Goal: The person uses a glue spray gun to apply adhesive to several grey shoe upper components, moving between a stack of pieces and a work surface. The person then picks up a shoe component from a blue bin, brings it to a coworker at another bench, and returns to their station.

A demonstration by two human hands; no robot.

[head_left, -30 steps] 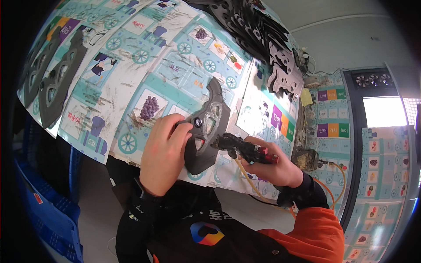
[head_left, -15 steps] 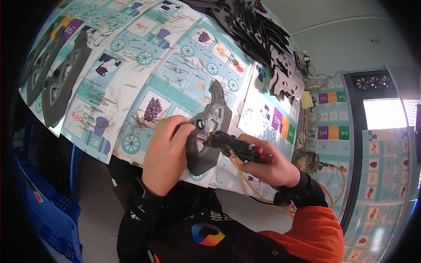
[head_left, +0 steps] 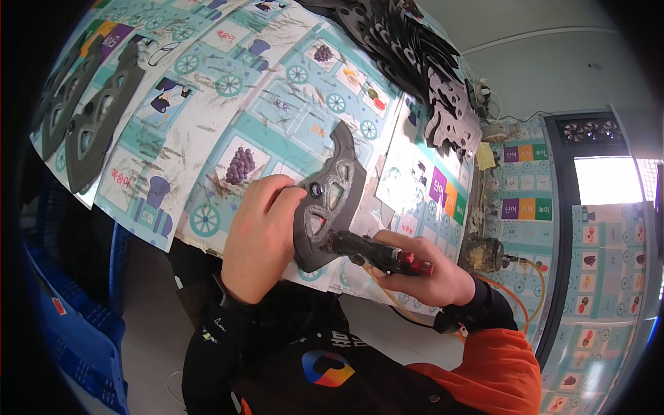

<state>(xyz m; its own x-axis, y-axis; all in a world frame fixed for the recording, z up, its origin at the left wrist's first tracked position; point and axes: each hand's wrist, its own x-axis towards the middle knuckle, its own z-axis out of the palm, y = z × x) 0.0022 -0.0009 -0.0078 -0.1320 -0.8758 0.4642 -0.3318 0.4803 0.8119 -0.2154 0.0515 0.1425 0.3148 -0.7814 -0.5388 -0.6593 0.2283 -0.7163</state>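
A dark grey, curved foam-like panel (head_left: 349, 180) with cut-out openings lies on the paper-covered table in front of me. Its inner face looks shiny, and a round black button-like piece sits near its left edge. My left hand (head_left: 261, 225) grips the panel's left edge, fingers bent over it and thumb hidden beneath. From the right, my right hand (head_left: 429, 266) is wrapped around a dark, grimy hand tool (head_left: 373, 250) with red parts, resembling a spray gun. The tool's tip is at the panel's lower part; whether they touch, I cannot tell.
Several similar grey panels (head_left: 104, 114) lie at the table's left end. A heap of dark panels (head_left: 394, 48) covers the far side, beside lighter ones (head_left: 449, 114). Blue plastic crates (head_left: 83, 346) stand low on the left. An orange hose (head_left: 529, 318) hangs at the right.
The tool's tip has moved along the panel toward its near end, closer to me. My left hand still holds the panel's left edge, and the panel has barely shifted.
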